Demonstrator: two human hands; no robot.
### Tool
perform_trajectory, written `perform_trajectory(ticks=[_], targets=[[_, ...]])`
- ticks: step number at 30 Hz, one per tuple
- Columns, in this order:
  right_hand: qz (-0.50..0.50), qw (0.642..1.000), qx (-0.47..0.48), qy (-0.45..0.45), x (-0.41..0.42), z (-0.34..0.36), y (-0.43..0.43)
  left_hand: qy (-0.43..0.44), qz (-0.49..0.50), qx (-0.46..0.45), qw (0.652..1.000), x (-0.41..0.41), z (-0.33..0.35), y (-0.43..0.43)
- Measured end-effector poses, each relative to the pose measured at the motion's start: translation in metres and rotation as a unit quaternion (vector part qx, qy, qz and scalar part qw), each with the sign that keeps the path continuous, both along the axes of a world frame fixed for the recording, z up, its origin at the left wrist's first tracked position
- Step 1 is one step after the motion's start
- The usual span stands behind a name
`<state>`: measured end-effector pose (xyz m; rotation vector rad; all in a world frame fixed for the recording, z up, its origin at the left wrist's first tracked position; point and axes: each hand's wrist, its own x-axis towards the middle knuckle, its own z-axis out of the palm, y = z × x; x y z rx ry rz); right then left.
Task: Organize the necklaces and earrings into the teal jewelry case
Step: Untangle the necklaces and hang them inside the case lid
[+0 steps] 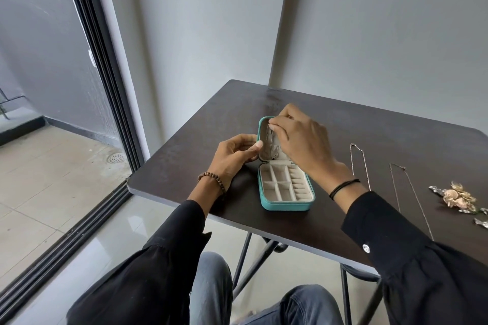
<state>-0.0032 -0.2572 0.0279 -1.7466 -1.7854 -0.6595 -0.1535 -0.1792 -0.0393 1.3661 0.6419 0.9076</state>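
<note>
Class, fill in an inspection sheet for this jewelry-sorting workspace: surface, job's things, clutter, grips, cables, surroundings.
Surface: dark brown table.
Job's things: teal jewelry case open, lid upright, tray compartments look empty; silver necklace hangs inside the lid; second necklace, third necklace and earring pile lie on the table to the right.
Clutter: nothing seen.
Grips: left hand pinches the lid's left edge; right hand pinches the silver necklace's top at the lid's upper edge.
Cables: nothing seen.
Surroundings: grey wall, sliding glass door at left, tiled floor.
</note>
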Motion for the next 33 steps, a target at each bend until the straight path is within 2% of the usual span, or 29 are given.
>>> perform_trajectory(ticks=[8, 14, 18, 25, 29, 33], targets=[[-0.023, 0.998, 0.054, -0.013, -0.004, -0.002, -0.004, -0.005, 0.000, 0.006, 1.000, 0.000, 0.001, 0.000], [-0.016, 0.998, 0.054, 0.025, -0.006, -0.007, -0.007, -0.007, 0.002, 0.010, 1.000, 0.000, -0.001, 0.001], [0.008, 0.998, 0.024, 0.056, -0.009, -0.016, -0.011, -0.006, 0.008, 0.011, 1.000, 0.001, -0.002, 0.001], [-0.016, 0.990, -0.037, 0.138, -0.009, -0.029, -0.030, -0.011, 0.039, -0.019, 0.999, 0.004, 0.000, -0.002], [-0.032, 0.986, -0.077, 0.144, -0.009, -0.043, -0.054, 0.036, 0.090, 0.002, 0.995, 0.008, 0.004, -0.007], [-0.023, 0.978, -0.068, 0.196, -0.009, -0.048, -0.068, 0.084, 0.129, 0.011, 0.988, 0.012, 0.007, -0.011]])
